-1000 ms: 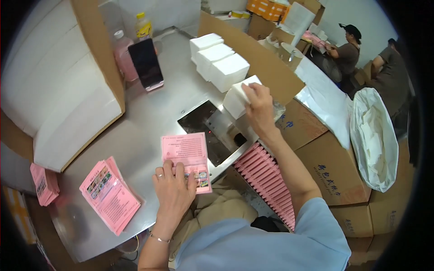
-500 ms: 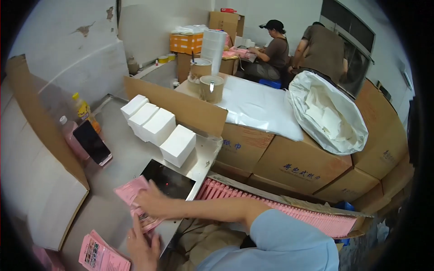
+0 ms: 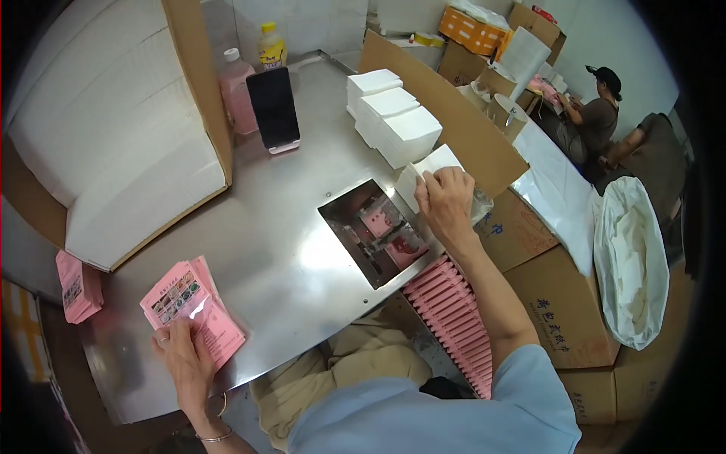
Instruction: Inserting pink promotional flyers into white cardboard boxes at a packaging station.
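Observation:
On the steel table, a pile of pink printed plastic sleeves point(image 3: 227, 333) lies at the near left. My left hand point(image 3: 185, 359) is on this pile, its fingers bent and drawn together at the top sleeve, where clear film shines. Over to the right, my right hand point(image 3: 448, 200) grips the upper edge of the nearest stack of folded white tissues point(image 3: 439, 160), its fingers curled down over the side. How many tissues it holds is hidden. Between the hands, a rectangular opening point(image 3: 348, 208) in the tabletop shows pink packets point(image 3: 403, 248) down inside.
More white tissue stacks point(image 3: 408, 132) stand behind, beside a cardboard flap point(image 3: 454, 106). A phone on a stand point(image 3: 274, 110) and two bottles point(image 3: 239, 91) are at the back. An open carton of white stacks point(image 3: 144, 189) is left. A box of pink packets point(image 3: 454, 325) sits below right.
My view has turned left. My hands parted from the pink sleeve they both held: the left went to the pile, the right to the tissue stack. The dark opening now shows pink packets inside.

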Demonstrator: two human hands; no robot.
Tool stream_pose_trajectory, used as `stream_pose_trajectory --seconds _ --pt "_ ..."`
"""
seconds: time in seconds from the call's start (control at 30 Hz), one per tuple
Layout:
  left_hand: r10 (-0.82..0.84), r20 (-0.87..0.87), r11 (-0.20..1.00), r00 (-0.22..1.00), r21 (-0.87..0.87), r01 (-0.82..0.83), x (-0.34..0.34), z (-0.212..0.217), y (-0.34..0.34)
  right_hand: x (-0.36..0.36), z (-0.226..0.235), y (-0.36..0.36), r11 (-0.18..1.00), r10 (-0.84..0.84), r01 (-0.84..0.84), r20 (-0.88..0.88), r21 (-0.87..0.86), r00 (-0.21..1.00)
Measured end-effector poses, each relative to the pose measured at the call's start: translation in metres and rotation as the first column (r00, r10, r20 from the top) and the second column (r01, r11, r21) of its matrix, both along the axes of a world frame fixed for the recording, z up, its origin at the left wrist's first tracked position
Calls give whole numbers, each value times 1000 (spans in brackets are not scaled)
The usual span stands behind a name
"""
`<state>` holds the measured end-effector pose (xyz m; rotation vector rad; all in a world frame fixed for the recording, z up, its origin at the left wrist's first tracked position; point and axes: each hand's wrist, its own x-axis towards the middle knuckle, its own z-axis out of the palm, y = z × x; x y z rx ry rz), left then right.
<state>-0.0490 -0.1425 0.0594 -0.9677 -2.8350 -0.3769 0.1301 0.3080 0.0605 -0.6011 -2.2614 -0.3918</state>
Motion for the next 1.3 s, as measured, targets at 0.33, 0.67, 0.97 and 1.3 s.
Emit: stream_pose_trajectory --seconds 0.33,0.67,0.97,1.3 --pt "-464 -149 840 873 238 487 46 -30 127 2 -4 6 955 83 -113 -119 -273 989" --pt "-581 -80 711 810 434 553 52 -31 145 16 -1 4 952 137 -160 -105 -261 985" --pt "-641 10 713 767 376 591 55 -18 129 3 -1 -157 570 782 -692 35 -443 622" --pt "-330 -166 918 929 173 357 55 -20 145 -49 -20 -157 604 778 -697 96 -385 621"
